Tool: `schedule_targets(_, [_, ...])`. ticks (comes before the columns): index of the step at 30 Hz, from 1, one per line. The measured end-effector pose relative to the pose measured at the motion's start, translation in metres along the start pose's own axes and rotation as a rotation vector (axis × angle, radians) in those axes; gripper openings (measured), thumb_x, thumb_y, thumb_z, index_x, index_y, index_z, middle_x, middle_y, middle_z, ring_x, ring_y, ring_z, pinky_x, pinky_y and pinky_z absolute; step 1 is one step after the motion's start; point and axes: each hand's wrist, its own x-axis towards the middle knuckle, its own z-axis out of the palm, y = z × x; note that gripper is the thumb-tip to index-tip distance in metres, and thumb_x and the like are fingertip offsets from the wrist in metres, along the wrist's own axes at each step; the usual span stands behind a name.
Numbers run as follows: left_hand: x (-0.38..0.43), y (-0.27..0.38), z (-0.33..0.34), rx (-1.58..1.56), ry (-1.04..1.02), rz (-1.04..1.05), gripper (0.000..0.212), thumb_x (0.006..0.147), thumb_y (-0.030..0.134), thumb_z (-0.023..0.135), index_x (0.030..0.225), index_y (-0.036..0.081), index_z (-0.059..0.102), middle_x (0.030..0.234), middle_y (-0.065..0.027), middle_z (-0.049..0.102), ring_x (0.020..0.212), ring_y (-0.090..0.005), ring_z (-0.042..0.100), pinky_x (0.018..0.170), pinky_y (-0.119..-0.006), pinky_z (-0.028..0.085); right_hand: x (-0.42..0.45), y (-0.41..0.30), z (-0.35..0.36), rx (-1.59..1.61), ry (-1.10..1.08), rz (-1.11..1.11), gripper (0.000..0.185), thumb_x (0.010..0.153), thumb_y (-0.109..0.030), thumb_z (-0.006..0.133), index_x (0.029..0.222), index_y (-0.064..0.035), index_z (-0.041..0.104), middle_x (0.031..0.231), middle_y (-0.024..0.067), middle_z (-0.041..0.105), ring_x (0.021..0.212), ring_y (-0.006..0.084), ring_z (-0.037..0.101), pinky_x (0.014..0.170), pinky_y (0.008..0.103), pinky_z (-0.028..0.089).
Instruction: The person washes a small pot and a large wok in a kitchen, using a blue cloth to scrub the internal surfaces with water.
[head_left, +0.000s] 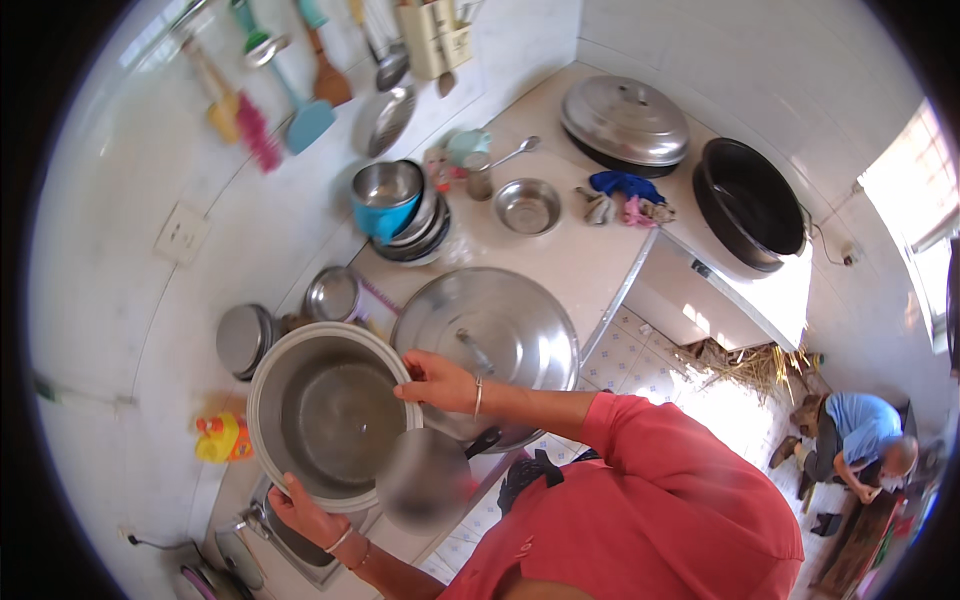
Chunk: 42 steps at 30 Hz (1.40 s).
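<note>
I hold a deep grey metal pot (345, 420) with a pale rim by its rim, between both hands. My right hand (435, 382) pinches the rim on the side by a large round metal lid (517, 315). On the opposite stretch of rim, my left hand (307, 514) has its thumb over the edge. The pot tilts so that its inside faces me; a thin layer of liquid seems to lie at the bottom. Close beside the pot is a blurred round grey thing (424, 484), apparently a pan, with a black handle (484, 442). Below my left hand lies a metal sink (300, 532).
Stacked bowls (405, 217), a steel bowl (527, 206) and cloths (626, 196) sit on the counter. A lidded pan (626, 124) and black basin (754, 202) stand beyond. Utensils, including a blue spatula (309, 126), hang on the wall. Another person (862, 435) crouches at right.
</note>
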Motion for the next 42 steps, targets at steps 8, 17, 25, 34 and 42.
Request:
schedule_targets(8, [-0.119,0.006,0.187,-0.035,-0.247,-0.057,0.024,0.085,0.017,0.06,0.097,0.001,0.047,0.092,-0.0063,0.05,0.083,-0.0136,0.048,0.075,-0.029,0.042,-0.115,-0.088,-0.185,0.04,0.217,-0.043,0.02,0.079,-0.015,0.062,0.088,-0.0003,0.051,0.071,0.0044,0.054,0.058,0.01,0.052,0.051,0.0238,0.043])
schedule_targets(17, [-0.283,-0.036,0.449,0.004,-0.572,-0.135,0.018,0.083,0.008,0.057,0.096,-0.001,0.049,0.09,-0.0108,0.056,0.078,-0.0167,0.055,0.071,-0.031,0.046,-0.263,-0.187,-0.44,-0.019,0.566,-0.044,0.021,0.079,-0.014,0.061,0.088,0.0018,0.05,0.071,0.0071,0.055,0.059,0.0126,0.054,0.052,0.0261,0.045])
schedule_targets(25, [-0.403,-0.033,0.648,-0.025,-0.892,-0.2,0.013,0.081,0.004,0.06,0.086,0.002,0.048,0.079,-0.0027,0.052,0.07,-0.0084,0.048,0.064,-0.024,0.041,-0.359,-0.23,-0.575,0.265,1.005,-0.047,0.012,0.082,-0.011,0.054,0.089,-0.0011,0.051,0.07,0.0028,0.053,0.057,0.0102,0.052,0.05,0.0229,0.042])
schedule_targets(34, [-0.46,-0.008,0.745,0.082,-1.149,-0.235,0.012,0.08,0.004,0.059,0.08,0.004,0.047,0.067,0.0005,0.049,0.052,-0.0035,0.043,0.042,-0.019,0.033,-0.39,-0.217,-0.63,0.652,1.059,-0.155,0.008,0.084,-0.007,0.051,0.088,-0.0003,0.05,0.07,0.0064,0.057,0.053,0.0158,0.057,0.043,0.0268,0.047])
schedule_targets(42, [-0.463,-0.002,0.764,0.15,-1.196,-0.215,0.01,0.081,0.005,0.058,0.083,0.004,0.048,0.062,0.0011,0.05,0.043,-0.0034,0.041,0.035,-0.019,0.029,-0.38,-0.207,-0.641,0.756,1.044,-0.192,0.009,0.084,-0.007,0.051,0.088,-0.0004,0.046,0.07,0.008,0.055,0.051,0.0163,0.057,0.037,0.0259,0.048])
